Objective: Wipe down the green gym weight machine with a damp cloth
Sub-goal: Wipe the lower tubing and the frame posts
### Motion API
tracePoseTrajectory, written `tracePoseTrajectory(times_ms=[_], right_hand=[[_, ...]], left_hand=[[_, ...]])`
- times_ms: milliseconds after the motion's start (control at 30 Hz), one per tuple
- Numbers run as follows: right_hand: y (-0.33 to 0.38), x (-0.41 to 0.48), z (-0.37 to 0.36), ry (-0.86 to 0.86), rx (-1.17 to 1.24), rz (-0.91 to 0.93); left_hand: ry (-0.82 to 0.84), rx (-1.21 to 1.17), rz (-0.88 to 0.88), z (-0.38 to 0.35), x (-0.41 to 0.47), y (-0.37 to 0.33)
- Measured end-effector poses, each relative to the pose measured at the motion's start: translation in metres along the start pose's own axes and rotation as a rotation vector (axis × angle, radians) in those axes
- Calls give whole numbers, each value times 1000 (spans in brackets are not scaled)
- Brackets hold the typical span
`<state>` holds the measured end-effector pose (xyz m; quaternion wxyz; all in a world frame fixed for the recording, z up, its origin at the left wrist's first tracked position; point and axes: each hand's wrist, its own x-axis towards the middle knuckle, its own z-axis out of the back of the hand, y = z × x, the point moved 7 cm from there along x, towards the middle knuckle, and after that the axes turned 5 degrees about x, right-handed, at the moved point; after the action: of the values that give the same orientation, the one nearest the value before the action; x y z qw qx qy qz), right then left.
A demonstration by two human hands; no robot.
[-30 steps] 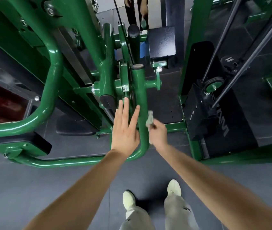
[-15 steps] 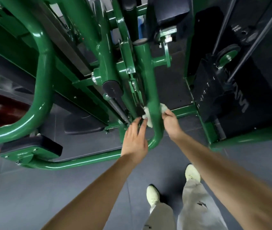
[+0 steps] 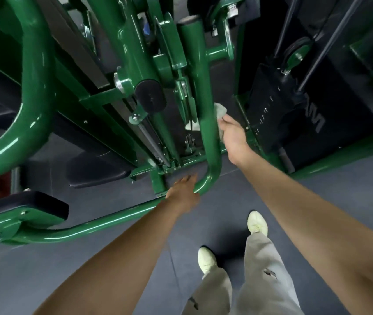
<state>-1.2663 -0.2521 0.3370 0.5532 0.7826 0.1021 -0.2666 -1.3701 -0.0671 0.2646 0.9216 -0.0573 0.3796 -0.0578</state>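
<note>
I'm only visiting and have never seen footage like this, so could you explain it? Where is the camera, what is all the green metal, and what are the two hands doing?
There is no robot here. The camera sits on a person's head and looks down, so you see their own arms, grey trousers and pale shoes on a dark gym floor. The green tubes belong to a weight machine; the black block at the right looks like its weight stack. The right hand holds a pale cloth against the upright green tube, and a bit of cloth shows on the tube's far side too, so it seems wrapped around it for wiping. The left hand is at the tube's lower bend, apparently resting there; it is blurred, so its grip is unclear.
</note>
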Motion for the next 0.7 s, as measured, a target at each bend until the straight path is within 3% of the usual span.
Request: tracePoseTrajectory(times_ms=[233, 333, 400, 567, 700], right_hand=[[-123, -25, 46, -133, -75, -171], [-133, -36, 46, -128, -105, -217], [-107, -34, 40, -146, -116, -131], [-34, -13, 11, -65, 73, 87], [-79, -3, 20, -134, -9, 15]], left_hand=[[203, 269, 9, -50, 0, 22], [85, 349, -62, -54, -4, 20], [-17, 319, -73, -50, -3, 26], [-65, 420, -90, -41, 12, 38], [-118, 498, -67, -32, 30, 38]])
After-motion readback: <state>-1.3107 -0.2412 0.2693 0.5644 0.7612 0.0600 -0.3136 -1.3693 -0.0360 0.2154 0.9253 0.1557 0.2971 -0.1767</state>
